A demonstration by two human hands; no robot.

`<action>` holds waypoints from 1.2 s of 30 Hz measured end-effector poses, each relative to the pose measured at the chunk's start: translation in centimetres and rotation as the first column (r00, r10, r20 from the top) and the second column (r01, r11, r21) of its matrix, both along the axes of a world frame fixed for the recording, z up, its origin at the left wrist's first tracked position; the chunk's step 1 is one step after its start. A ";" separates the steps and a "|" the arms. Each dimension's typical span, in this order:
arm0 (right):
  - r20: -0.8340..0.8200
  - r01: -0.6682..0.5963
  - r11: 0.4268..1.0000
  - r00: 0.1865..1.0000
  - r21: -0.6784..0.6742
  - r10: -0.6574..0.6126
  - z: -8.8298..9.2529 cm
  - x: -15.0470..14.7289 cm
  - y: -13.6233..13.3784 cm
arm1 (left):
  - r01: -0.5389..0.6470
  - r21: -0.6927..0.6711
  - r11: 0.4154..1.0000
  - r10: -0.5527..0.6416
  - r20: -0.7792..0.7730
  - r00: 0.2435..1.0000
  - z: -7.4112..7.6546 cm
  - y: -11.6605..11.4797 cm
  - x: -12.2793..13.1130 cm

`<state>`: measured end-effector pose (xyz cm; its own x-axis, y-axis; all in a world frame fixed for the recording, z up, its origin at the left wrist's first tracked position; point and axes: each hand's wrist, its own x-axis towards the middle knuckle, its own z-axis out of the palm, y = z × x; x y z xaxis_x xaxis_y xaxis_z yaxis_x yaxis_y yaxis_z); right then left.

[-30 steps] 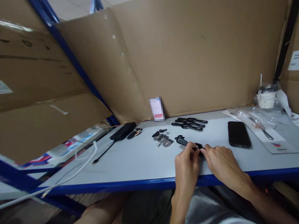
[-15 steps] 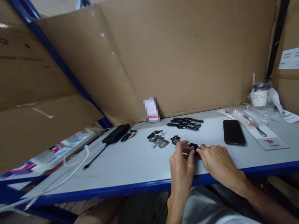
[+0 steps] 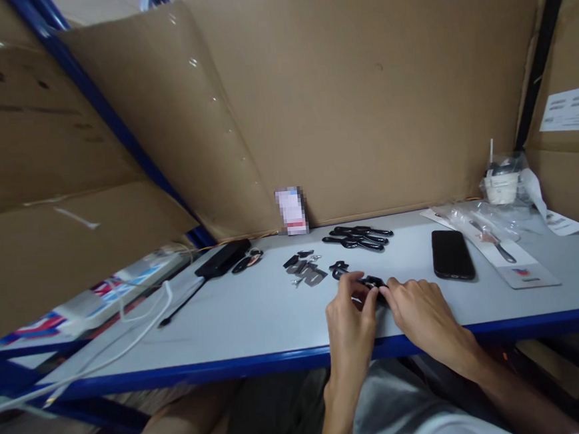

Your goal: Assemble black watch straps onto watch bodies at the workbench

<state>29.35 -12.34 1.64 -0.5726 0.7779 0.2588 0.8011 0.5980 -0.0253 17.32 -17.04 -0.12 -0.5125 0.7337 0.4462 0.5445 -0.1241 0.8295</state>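
Note:
Near the front edge of the table, my left hand (image 3: 350, 316) and my right hand (image 3: 419, 307) meet at a black part (image 3: 375, 282). Fingertips of both hands pinch it, and they hide much of its shape. Just beyond my left fingers lies a small black piece (image 3: 339, 267). Several dark flat pieces (image 3: 315, 274) lie further left with small silvery bits (image 3: 297, 282). Behind my hands rests a group of glossy black handle-like parts (image 3: 356, 238).
A black phone (image 3: 451, 255) lies right of my hands, beside a card with a plastic wrapper (image 3: 524, 269). A bagged cup (image 3: 502, 187) stands at the back right. On the left are a black box (image 3: 225, 257), a white cable (image 3: 129, 350) and a power strip (image 3: 110, 301). Cardboard (image 3: 361, 104) walls the back.
Both hands stay in nearly the same place at the black part, with only slight finger movement. The view has shifted slightly.

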 end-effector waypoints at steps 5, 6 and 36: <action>0.003 0.007 1.000 1.000 -0.012 -0.007 0.0 0.0 0.0 | -0.002 -0.064 0.998 -0.002 -0.071 0.998 -0.1 0.0 -0.3; 0.003 0.005 1.000 1.000 -0.014 -0.005 0.1 0.0 -0.1 | 0.006 -0.057 0.998 -0.012 -0.112 0.994 -0.1 0.0 -0.3; 0.030 0.001 1.000 1.000 -0.024 0.000 0.3 0.1 -0.2 | -0.099 -0.083 0.992 0.074 -0.262 0.962 -0.4 0.0 0.1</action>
<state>29.44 -12.58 1.90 -0.5792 0.7841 0.2227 0.8021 0.5969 -0.0155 17.42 -17.05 -0.52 -0.4528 0.7366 0.5025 0.7465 0.0049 0.6654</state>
